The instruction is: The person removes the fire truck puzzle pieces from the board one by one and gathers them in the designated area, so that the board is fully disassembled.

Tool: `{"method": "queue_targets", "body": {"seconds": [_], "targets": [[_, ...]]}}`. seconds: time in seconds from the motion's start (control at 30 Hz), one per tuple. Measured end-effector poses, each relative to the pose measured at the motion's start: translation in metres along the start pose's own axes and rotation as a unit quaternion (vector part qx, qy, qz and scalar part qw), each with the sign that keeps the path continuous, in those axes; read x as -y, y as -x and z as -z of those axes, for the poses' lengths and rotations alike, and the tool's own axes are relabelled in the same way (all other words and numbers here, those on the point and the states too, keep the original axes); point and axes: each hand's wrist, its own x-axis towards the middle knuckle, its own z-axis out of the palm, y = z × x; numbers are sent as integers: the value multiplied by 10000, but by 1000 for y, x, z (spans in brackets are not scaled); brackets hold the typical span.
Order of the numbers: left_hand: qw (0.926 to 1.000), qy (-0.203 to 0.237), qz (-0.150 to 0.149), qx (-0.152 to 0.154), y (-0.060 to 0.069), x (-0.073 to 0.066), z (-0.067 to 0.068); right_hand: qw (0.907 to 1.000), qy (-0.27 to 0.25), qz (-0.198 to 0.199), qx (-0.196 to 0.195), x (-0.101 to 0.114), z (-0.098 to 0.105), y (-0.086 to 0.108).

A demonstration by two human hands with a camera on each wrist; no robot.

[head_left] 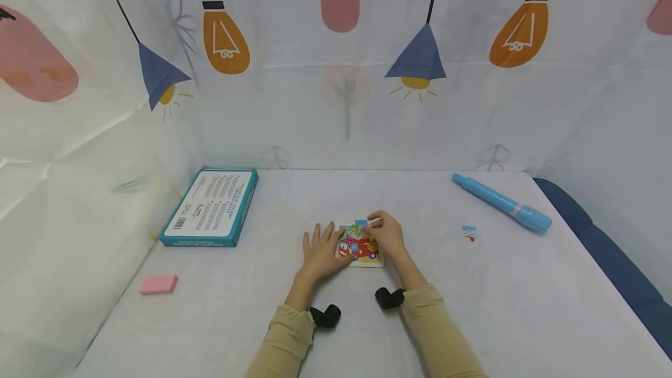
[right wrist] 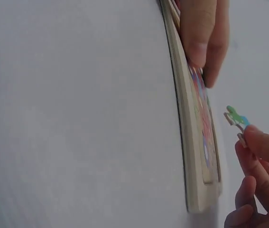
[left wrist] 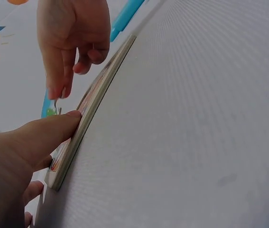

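A small wooden jigsaw puzzle (head_left: 359, 248) with a red vehicle picture lies flat on the table. My left hand (head_left: 321, 254) rests at its left side with fingers spread; in the left wrist view its thumb (left wrist: 53, 133) presses on the puzzle's face. Above the puzzle's upper right, my right hand (head_left: 385, 235) pinches a puzzle piece (right wrist: 237, 117) between thumb and finger. That piece is green and blue, and in the right wrist view it is held apart from the board. Another loose puzzle piece (head_left: 469, 233) lies farther right on the table.
A teal-edged box (head_left: 210, 206) sits at the back left. Near the left edge lies a pink block (head_left: 159, 284). At the back right is a light blue tube-shaped object (head_left: 501, 202). Beyond the table's right side a dark blue seat (head_left: 604, 244) shows.
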Motion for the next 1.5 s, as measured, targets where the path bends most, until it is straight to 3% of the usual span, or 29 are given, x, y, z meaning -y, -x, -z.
{"method": "queue_targets", "body": {"seconds": [0.67, 1.2, 1.5], "targets": [[10000, -17, -7, -74, 1, 2, 3, 9971, -94, -656, -382, -46, 93, -6], [10000, 30, -1, 0, 0, 2, 1, 9894, 550, -959, -944, -80, 136, 7], [10000, 1, 61, 25, 1, -1, 1, 9845, 947, -1062, -1027, -89, 142, 7]]}}
